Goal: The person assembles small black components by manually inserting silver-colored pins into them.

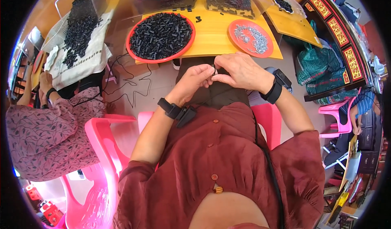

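In front of my body, just off the table's near edge, my two hands meet. My left hand (192,80) is closed, its thumb and forefinger pinching a small black plastic piece (213,67) that mostly hides behind the fingertips. My right hand (242,71) bends over from the other side, fingers curled and thumb close to the piece; whatever lies in its grip is hidden. Beyond my left hand is a red round tray (161,61) heaped with black plastic pieces (162,35). Past my right hand lies a smaller red plate (265,28) of small silvery metal parts (260,42).
Clear bins (234,3) of black pieces stand at the back of the yellow table (211,37). Loose black pieces (198,19) lie before them. A person in a patterned top (45,131) works at left beside a pink chair (102,147). Dark cables (136,82) cross the floor.
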`<state>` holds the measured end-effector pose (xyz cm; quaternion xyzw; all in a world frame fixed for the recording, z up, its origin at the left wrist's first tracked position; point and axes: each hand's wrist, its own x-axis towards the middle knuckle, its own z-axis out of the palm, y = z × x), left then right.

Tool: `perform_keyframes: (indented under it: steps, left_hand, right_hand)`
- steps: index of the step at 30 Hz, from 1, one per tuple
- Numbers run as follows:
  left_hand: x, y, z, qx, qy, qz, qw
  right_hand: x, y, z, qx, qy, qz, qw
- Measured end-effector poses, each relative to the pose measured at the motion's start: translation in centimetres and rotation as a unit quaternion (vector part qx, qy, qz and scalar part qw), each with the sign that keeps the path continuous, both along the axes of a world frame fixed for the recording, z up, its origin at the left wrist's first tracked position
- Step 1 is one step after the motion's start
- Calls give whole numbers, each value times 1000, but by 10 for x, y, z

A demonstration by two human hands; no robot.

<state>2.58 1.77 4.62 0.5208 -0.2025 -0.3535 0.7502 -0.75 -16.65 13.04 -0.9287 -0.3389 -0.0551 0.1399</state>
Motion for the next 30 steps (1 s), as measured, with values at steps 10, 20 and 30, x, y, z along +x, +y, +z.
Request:
perform_keyframes:
  steps: [10,20,30]
  left_hand:
    - [-1,4,1,7,0,-80,997]
    - [-6,2,6,-11,28,-85,996]
    - [-7,-4,2,-21,46,2,999]
  right_hand:
    - [1,6,16,-82,38,55,994]
    - [1,6,15,-39,35,49,997]
    - [3,3,-3,-61,-13,38,997]
